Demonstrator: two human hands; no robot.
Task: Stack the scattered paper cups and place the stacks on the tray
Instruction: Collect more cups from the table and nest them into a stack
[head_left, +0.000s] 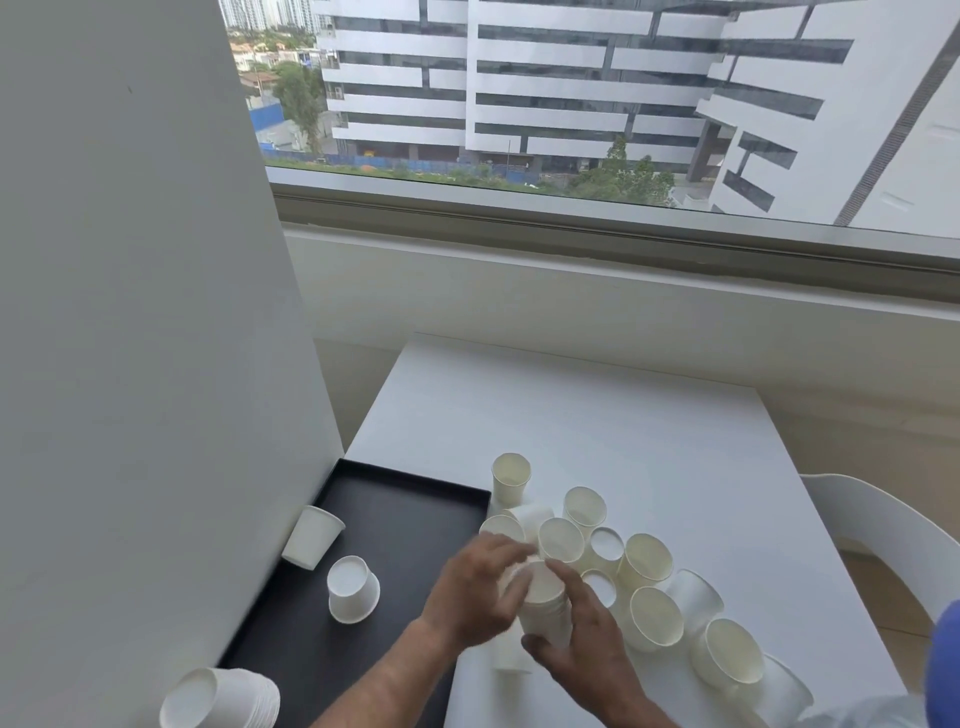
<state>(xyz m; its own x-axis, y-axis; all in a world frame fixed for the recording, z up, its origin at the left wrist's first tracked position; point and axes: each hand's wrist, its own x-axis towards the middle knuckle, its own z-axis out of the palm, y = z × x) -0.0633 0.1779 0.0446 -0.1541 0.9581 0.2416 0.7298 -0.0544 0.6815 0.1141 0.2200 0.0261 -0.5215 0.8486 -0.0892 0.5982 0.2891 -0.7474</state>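
- White paper all over, and the action sits at 6 o'clock on the table (597, 415): both hands close round a growing stack (545, 608) of nested cups, held upright just right of the black tray (405, 519).
- Right hand (582, 644) wraps the stack's lower wall, thumb underneath and fingers curled on the near side; that is the real hold.
- Left hand (475, 592) curls its fingers over the top rim, seemingly seating a cup; it is blurred, so I cannot tell how firmly it pinches.
- Risk one: thin paper walls. Squeeze too hard and, I judge, the rim ovals and the next cup jams askew.
- Risk two: the loose cups (649, 566) crowd from 12 round to 4 o'clock of the hands, some upright, some inverted, several touching. A careless wrist likely knocks them over, maybe off the right edge.
- Risk three: a cup lies tipped (311, 538) against the tray's far-left rim and an inverted cup (353, 587) stands mid-tray, right where a stack might land.
- Risk four: at 7 o'clock a finished stack (218, 699) lies on its side at the tray's near corner, half out of view; it could roll off if the tray is bumped.
- Tall stacks topple easily, so set this one down gently.
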